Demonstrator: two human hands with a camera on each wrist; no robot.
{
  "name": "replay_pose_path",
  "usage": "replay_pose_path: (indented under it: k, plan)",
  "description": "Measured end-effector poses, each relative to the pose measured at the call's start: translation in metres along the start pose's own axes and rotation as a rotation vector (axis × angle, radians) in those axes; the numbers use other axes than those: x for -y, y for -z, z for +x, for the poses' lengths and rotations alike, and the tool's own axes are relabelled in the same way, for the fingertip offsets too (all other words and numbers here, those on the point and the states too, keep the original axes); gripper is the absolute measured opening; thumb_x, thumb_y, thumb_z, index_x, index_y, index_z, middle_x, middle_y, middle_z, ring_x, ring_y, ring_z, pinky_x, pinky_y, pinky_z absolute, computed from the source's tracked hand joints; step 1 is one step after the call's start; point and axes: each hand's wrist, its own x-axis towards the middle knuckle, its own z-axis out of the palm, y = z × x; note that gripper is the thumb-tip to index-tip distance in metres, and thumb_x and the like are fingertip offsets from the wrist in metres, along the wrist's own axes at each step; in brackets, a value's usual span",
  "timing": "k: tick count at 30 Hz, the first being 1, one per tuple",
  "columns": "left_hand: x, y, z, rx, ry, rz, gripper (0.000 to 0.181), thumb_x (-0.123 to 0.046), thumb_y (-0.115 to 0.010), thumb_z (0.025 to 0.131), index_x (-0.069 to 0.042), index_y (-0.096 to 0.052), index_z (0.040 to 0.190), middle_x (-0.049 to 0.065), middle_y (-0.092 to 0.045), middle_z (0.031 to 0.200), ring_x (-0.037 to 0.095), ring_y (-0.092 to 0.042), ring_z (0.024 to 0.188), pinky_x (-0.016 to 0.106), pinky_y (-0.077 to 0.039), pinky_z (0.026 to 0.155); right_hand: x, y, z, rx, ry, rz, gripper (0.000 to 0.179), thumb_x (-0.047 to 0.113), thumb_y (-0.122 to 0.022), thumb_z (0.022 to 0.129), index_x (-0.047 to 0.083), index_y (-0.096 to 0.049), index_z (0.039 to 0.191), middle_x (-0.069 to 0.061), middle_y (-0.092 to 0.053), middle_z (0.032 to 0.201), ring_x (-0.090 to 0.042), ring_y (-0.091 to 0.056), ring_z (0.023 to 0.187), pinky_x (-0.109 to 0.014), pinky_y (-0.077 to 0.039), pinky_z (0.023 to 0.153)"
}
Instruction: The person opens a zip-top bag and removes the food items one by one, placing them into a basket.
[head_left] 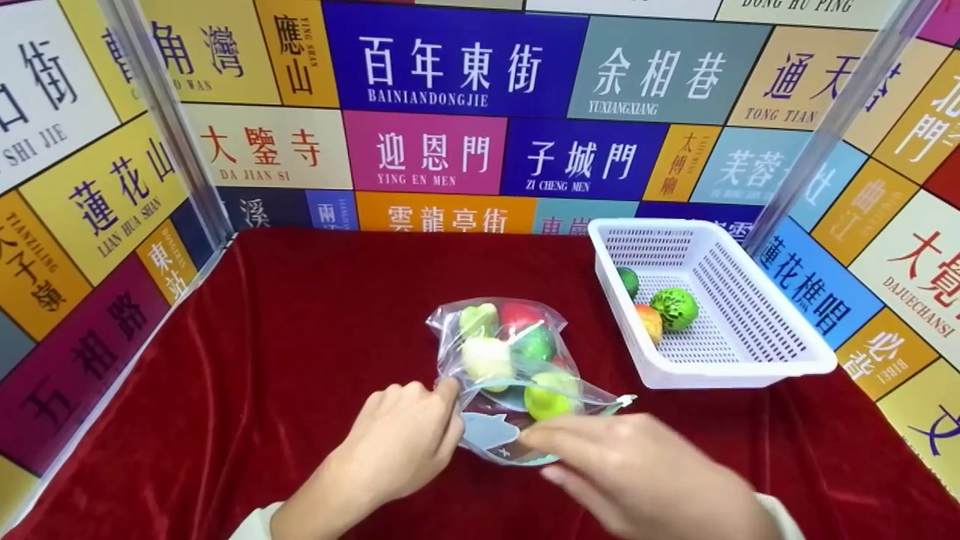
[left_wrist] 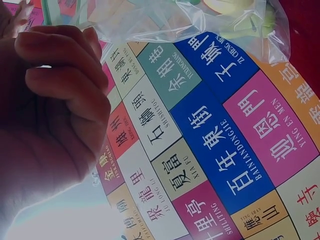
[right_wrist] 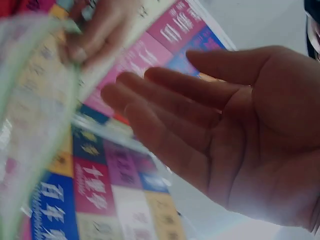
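A clear zip bag (head_left: pixel 487 429) with a green-edged mouth lies in front of me in the head view, its mouth toward me. Inside are several fruits: a pale yellow one (head_left: pixel 487 358), a red one (head_left: pixel 519 315), a dark green one (head_left: pixel 534 343) and a yellow-green one (head_left: pixel 551 396) closest to the mouth. My left hand (head_left: pixel 401 439) pinches the bag's left edge; its fingers look curled in the left wrist view. By the right of the mouth is my right hand (head_left: pixel 637 465), slightly blurred. The right wrist view shows its fingers extended and its palm (right_wrist: pixel 260 135) bare.
On the right stands a white perforated plastic basket (head_left: pixel 750 367) with a bumpy green fruit (head_left: pixel 675 308), an orange-red fruit (head_left: pixel 649 324) and a dark green one (head_left: pixel 628 282). Dark red cloth (head_left: pixel 330 315) covers the table. Panels with printed signs (head_left: pixel 457 60) surround it.
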Motion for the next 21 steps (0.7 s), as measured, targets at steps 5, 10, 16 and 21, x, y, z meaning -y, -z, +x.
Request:
replay_pose_path:
  k: [5, 10, 16, 21]
  plan:
    - [-0.002, 0.000, -0.002, -0.032, -0.021, 0.002, 0.018, -0.019, -0.057, 0.090, -0.014, -0.049, 0.076, -0.006, -0.035, 0.051, 0.009, -0.033, 0.044, 0.026, -0.028, 0.039, -0.009, -0.035, 0.019, -0.050, 0.033, -0.169, 0.034, 0.010, -0.065, 0.094, 0.014, -0.064, 0.127, 0.003, -0.070, 0.118, -0.009, -0.069, 0.101, -0.028, -0.058, 0.082]
    - [-0.003, -0.001, -0.002, -0.019, -0.020, -0.006, 0.018, -0.019, -0.057, 0.090, -0.013, -0.049, 0.076, -0.006, -0.036, 0.052, 0.009, -0.033, 0.044, 0.026, -0.028, 0.040, -0.027, -0.058, 0.034, 0.019, -0.145, -0.301, 0.036, 0.017, -0.074, 0.088, 0.007, -0.063, 0.120, -0.004, -0.068, 0.101, -0.020, -0.068, 0.093, -0.036, -0.056, 0.080]
    - [-0.003, -0.001, -0.001, -0.009, -0.020, 0.004, 0.018, -0.021, -0.057, 0.091, -0.013, -0.050, 0.077, -0.004, -0.038, 0.052, 0.012, -0.037, 0.044, 0.029, -0.030, 0.040, -0.045, -0.068, 0.045, 0.099, -0.377, -0.325, 0.042, 0.026, -0.083, 0.081, 0.005, -0.063, 0.111, -0.010, -0.064, 0.088, -0.028, -0.065, 0.083, -0.043, -0.053, 0.072]
    - [-0.003, -0.001, -0.001, -0.002, -0.033, 0.016, 0.019, -0.021, -0.058, 0.092, -0.012, -0.051, 0.077, -0.003, -0.039, 0.052, 0.012, -0.038, 0.043, 0.029, -0.031, 0.040, -0.050, -0.075, 0.052, 0.123, -0.465, -0.345, 0.043, 0.028, -0.087, 0.077, 0.007, -0.065, 0.107, -0.010, -0.066, 0.087, -0.031, -0.066, 0.080, -0.045, -0.055, 0.069]
